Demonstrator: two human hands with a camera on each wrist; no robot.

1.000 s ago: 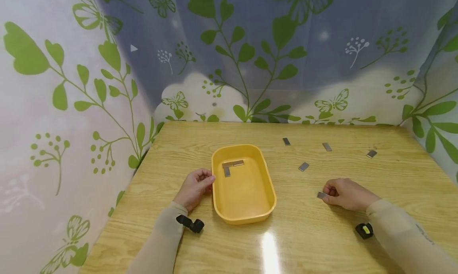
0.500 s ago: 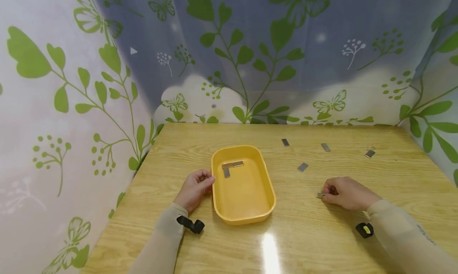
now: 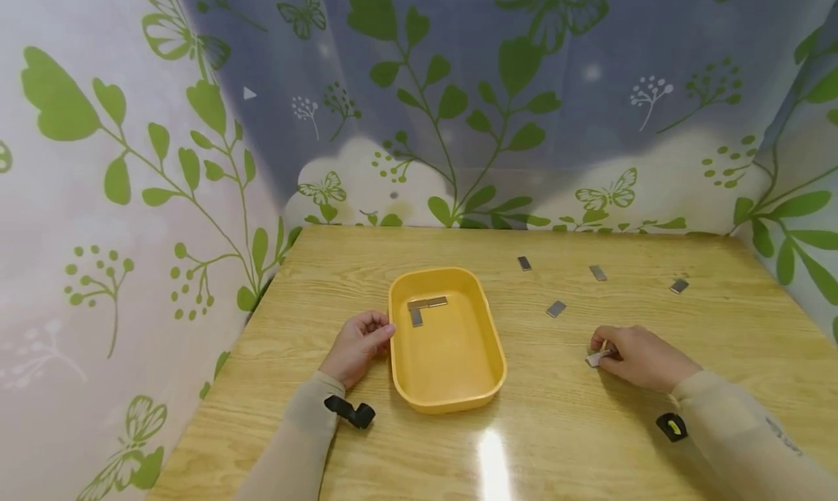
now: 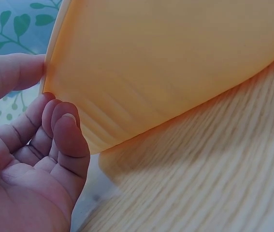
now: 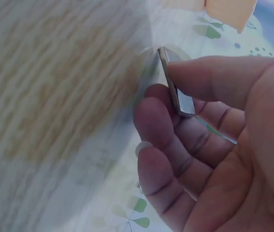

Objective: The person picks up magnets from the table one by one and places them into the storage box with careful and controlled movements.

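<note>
One metal piece [image 3: 596, 358] is pinched in the right hand [image 3: 638, 355]. The left hand [image 3: 356, 347] pinches the yellow tray [image 3: 452, 364], probably steadying it.

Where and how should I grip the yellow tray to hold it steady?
Probably pinch the yellow tray by its left rim, coming from the left: that long side rises into a thin edge facing away from the loose grey pieces, and the left hand touches it there.

- The left grip [image 3: 356, 348] pinches, with its thumb opposite to the curled fingers.
- The right grip [image 3: 640, 357] pinches also, its fingers bent.
- Left forearm [image 3: 284, 443] and right forearm [image 3: 743, 425] reach forward, well apart.
</note>
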